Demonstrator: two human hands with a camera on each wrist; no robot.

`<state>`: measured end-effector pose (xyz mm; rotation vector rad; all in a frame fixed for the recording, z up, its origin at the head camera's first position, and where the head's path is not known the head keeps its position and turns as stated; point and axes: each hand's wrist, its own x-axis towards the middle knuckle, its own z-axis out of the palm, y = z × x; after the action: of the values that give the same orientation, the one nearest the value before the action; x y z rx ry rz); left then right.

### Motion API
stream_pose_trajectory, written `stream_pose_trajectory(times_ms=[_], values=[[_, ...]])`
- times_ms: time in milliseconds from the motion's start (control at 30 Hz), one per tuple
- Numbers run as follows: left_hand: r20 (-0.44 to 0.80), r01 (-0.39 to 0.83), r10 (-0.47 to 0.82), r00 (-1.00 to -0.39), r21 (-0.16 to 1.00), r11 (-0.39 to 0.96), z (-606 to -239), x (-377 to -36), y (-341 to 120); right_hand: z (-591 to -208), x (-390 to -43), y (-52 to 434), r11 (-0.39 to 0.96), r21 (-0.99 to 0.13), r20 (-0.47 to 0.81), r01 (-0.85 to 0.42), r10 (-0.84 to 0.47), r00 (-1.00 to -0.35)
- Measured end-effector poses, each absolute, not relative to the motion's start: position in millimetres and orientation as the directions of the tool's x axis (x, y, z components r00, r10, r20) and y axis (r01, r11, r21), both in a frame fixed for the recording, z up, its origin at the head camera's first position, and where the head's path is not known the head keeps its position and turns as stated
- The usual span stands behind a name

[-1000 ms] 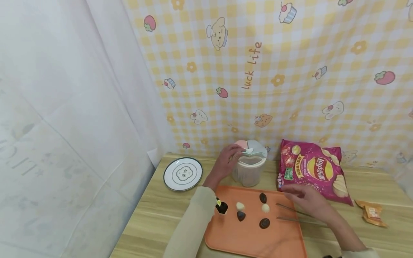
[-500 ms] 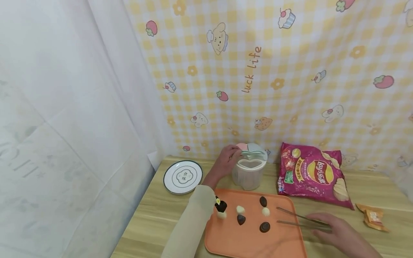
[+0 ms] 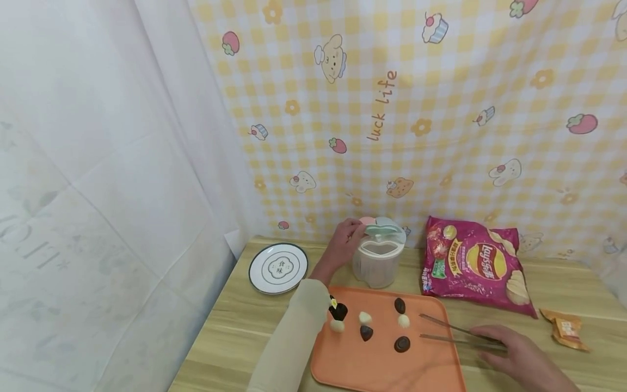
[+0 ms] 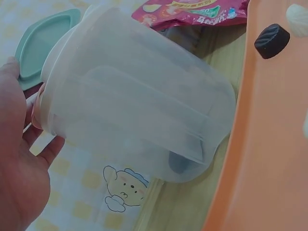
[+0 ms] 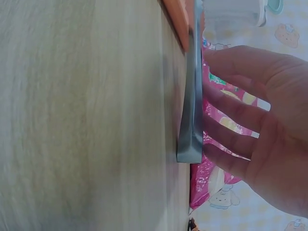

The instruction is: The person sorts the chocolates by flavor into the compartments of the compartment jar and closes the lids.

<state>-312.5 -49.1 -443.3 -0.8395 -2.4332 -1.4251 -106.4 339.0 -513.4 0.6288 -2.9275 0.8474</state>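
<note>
A clear plastic container stands at the back of the wooden table, its heart-shaped mouth showing under a raised teal lid flap. My left hand grips the container's top, thumb against the flap. Metal tongs lie across the right edge of an orange tray. My right hand hovers over the tongs' handle end with straight, spread fingers. Several dark and white chocolates lie on the tray.
A white plate sits at the table's back left. A pink chip bag lies behind the tray at the right, and a small orange packet lies further right. A checked curtain hangs close behind the table.
The teal flap has come up and the heart-shaped mouth now shows. My right hand has moved from the tray's back right edge down to the tongs' handle end.
</note>
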Motion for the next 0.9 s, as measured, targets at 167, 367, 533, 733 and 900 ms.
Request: stream_pose_trajectory(times_ms=[167,367,533,733,900], values=[[0.419,0.532,0.340,-0.842,0.747,0.398,-442,-311,-47,-518,-108,340,0.774,-0.483,0.174,-0.408,-0.372,-0.912],[0.446,0.543,0.316,-0.837,0.744,0.388,-443,-312,-46,-515,-113,337,0.797,-0.452,0.145,-0.401,-0.379,-0.914],[0.464,0.552,0.304,-0.832,0.749,0.366,-444,-311,-46,-514,-118,333,0.805,-0.448,0.087,-0.388,-0.393,-0.915],[0.494,0.577,0.302,-0.815,0.735,0.356,-446,-312,-45,-517,-120,330,0.797,-0.456,0.073,-0.395,-0.409,-0.910],[0.488,0.569,0.297,-0.821,0.745,0.349,-449,-312,-45,-520,-119,327,0.812,-0.418,0.100,-0.407,-0.404,-0.909]])
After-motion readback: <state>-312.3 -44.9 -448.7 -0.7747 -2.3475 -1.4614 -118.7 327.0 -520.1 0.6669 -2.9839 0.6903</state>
